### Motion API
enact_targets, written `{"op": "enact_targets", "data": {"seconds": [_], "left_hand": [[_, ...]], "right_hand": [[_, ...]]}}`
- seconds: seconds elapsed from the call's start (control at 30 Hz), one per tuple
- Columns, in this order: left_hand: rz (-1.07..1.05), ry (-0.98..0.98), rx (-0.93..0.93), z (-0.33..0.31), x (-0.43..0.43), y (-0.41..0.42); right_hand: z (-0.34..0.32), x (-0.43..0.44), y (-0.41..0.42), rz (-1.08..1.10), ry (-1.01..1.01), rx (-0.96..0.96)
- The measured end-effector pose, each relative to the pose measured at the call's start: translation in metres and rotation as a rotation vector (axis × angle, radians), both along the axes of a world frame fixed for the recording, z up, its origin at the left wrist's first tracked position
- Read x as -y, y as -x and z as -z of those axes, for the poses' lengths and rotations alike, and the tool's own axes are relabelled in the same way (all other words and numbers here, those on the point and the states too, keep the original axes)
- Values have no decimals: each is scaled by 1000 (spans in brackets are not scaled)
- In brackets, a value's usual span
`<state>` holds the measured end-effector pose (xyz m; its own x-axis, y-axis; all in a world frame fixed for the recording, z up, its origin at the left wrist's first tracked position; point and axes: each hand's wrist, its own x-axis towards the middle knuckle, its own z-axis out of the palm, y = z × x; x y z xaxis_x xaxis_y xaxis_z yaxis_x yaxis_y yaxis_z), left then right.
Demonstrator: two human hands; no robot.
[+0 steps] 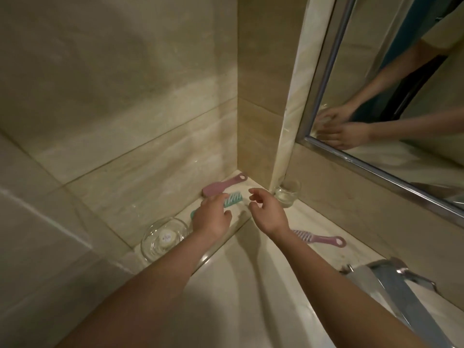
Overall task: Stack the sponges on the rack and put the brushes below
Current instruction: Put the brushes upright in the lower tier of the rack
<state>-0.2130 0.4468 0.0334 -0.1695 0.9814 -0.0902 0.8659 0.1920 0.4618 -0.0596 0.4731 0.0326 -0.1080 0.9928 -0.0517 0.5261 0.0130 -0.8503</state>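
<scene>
- teal brush [233,199] is lying on the marble ledge [313,217] near the corner, comb-like head pointing to about 1 o'clock. Its handle end is poking out at 7 o'clock from under the left hand [212,217]
- that left hand is hovering flat over the middle of it, fingers stretched out and not curling round anything. I'm guessing it's lining up for a grab, but I can't tell if it's actually touching
- right hand [267,209] is sitting just at 3 o'clock of the teal brush, fingers loosely bent with a wide gap to the thumb, holding nothing. Looks like it's getting ready to help
- pink brush [223,185] is lying at 11 o'clock of the teal one, tucked against the wall with its hanging hole in the corner
- second pink brush [319,238] is way off at 4 o'clock on the ledge, partly behind the right wrist
- glass bowl [150,252] is sitting at 8 o'clock with something small and white inside. The tumbler [287,194] is at 3 o'clock by the mirror [401,96]
- not seeing any sponges or a rack here, so the stacking isn't looking started
</scene>
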Motion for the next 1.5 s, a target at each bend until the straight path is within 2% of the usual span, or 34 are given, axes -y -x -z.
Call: {"op": "enact_targets", "data": {"seconds": [0.17,0.3,0.4,0.53,0.63,0.73,0.83,0.93,1.03,1.13,1.33,1.5], "left_hand": [[80,-52,-64,17,-16,2],[53,-98,-136,34,-15,3],[38,-142,-94,42,-15,3],[47,-161,-10,42,-15,3],[63,-184,40,40,-13,5],[33,-140,36,37,-13,5],[8,-99,-15,36,-13,2],[39,-176,-86,35,-9,-3],[5,-276,65,30,-2,-14],[10,-289,179,18,6,-32],[59,-211,443,-2,39,-76],[116,-133,638,-8,90,-124]], "right_hand": [[4,-43,26,-170,-76,159],[8,-69,40,-278,-108,308],[12,-81,46,-360,-161,438],[16,-89,58,-414,-197,499],[17,-89,59,-415,-254,599],[20,-85,56,-393,-214,649],[19,-76,49,-309,-160,530],[16,-60,34,-224,-188,372],[8,-41,14,-56,-203,173],[-2,-23,-6,120,-182,17],[-16,47,-56,278,-50,-173],[-28,125,-99,435,-9,-242]]}}
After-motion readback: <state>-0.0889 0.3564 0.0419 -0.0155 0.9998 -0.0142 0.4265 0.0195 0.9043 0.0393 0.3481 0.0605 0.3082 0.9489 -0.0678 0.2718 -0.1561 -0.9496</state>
